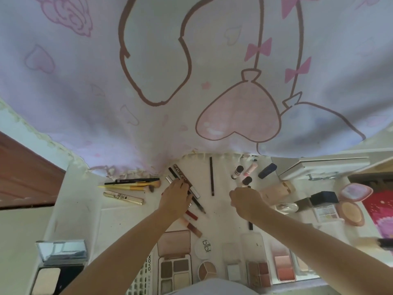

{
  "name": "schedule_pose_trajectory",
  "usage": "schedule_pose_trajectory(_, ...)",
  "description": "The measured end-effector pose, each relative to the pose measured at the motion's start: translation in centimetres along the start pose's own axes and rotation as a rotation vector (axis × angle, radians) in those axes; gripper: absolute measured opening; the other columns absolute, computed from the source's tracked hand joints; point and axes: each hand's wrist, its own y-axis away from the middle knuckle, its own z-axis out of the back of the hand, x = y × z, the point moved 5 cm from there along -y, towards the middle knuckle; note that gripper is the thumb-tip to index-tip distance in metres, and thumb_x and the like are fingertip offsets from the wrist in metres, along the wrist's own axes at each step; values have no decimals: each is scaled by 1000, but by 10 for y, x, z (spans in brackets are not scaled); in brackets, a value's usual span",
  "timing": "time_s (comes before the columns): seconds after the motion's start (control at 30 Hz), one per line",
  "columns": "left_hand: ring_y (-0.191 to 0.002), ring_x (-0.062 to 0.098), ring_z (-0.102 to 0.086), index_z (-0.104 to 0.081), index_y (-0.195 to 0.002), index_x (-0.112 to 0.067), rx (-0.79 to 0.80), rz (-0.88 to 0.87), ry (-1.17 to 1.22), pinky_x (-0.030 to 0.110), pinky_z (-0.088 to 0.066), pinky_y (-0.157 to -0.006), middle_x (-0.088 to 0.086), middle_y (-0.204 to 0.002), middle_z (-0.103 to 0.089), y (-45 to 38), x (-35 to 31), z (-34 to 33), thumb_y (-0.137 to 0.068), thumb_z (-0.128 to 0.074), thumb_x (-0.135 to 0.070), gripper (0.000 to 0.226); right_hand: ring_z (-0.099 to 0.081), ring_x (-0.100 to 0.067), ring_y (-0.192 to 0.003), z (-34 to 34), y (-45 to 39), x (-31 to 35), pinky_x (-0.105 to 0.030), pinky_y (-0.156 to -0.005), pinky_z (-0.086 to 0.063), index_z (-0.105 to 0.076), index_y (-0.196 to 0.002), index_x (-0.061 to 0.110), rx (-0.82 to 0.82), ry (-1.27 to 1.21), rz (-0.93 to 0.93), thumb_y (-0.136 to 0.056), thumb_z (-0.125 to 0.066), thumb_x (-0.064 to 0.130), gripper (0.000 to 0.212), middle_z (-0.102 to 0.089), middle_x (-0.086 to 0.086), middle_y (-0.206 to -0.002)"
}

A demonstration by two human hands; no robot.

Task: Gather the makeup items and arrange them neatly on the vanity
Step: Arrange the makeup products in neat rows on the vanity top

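On the white vanity my left hand lies flat, fingers straight, on a row of slim tubes and pencils, with red lip tubes showing under its wrist. My right hand is curled round a thin dark stick whose lower end shows below the wrist. A dark pencil lies alone between the hands. Small bottles stand beyond the right hand. Open palettes line the front edge.
Brushes and a gold mascara tube lie at the left. A compact with mirror sits at the front left. A pink heart compact, a dark box and an open drawer unit crowd the right. A printed curtain hangs behind.
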Motion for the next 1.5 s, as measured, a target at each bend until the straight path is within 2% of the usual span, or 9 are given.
schedule_pose_trajectory(0.17,-143,26,-1,-23,-142,-9,122,-19,-57,34,-8,-116,13,-154,-10,-1,0,-12,-98,-30,-28,48,-57,-25,-103,-11,2,-9,-28,-72,-40,-52,-110,6,20,17,-33,-88,-43,-1,25,-56,-9,-112)
schedule_pose_trajectory(0.43,-143,26,4,-15,-144,-10,153,-24,-51,34,-7,-116,13,-155,-2,0,-1,-18,-98,-31,-28,52,-59,-23,-96,-8,2,-11,-27,-62,-35,-53,-107,8,15,117,-37,-85,-44,-3,26,-59,-7,-107)
schedule_pose_trajectory(0.6,-143,26,4,-15,-144,-10,140,-26,-39,32,-5,-117,13,-155,-1,-1,1,-20,-98,-29,-28,52,-58,-24,-99,-1,3,-10,-28,-66,-35,-52,-110,8,1,109,-29,-86,-44,-2,27,-59,-8,-110)
schedule_pose_trajectory(0.7,-143,25,5,-14,-145,-11,134,-25,-44,32,-5,-117,12,-155,0,-1,1,-21,-98,-28,-29,52,-57,-25,-101,5,3,-8,-29,-68,-34,-50,-113,7,-14,98,-14,-89,-45,5,25,-57,-9,-113)
schedule_pose_trajectory(0.83,-143,24,4,-16,-144,-11,113,-32,-3,32,-6,-116,11,-155,-1,0,3,-20,-98,-30,-29,51,-57,-27,-97,26,1,3,-30,-66,-35,-49,-111,6,-119,97,38,-93,-46,27,28,-57,-9,-108)
schedule_pose_trajectory(0.93,-143,26,4,-17,-144,-12,80,-39,-29,33,-6,-117,11,-155,-3,0,6,-21,-98,-29,-31,51,-58,-27,-91,40,-13,17,-31,-59,-35,-52,-103,5,-228,-14,75,-93,-44,23,23,-58,-10,-100)
schedule_pose_trajectory(1.23,-143,22,8,-17,-144,-11,127,-41,-37,31,-7,-117,10,-155,-2,-2,16,-25,-98,-29,-30,51,-56,-28,-103,5,-72,30,-29,-73,-43,-44,-112,3,-54,-577,-277,-88,-39,2,24,-54,-13,-114)
schedule_pose_trajectory(1.37,-144,19,5,-16,-144,-11,97,-42,-9,29,-6,-117,7,-155,-5,-2,19,-22,-98,-28,-29,51,-55,-25,-94,6,-72,35,-26,-68,-38,-48,-101,4,-49,-631,-261,-87,-40,7,16,-54,-12,-104)
schedule_pose_trajectory(1.5,-143,16,0,-12,-145,-11,-64,-44,34,21,2,-114,5,-155,-6,-4,19,1,-98,-28,-27,52,-54,-28,-89,24,-50,30,-27,-68,-37,-54,-97,2,-193,-654,-191,-91,-36,14,22,-49,-12,-95)
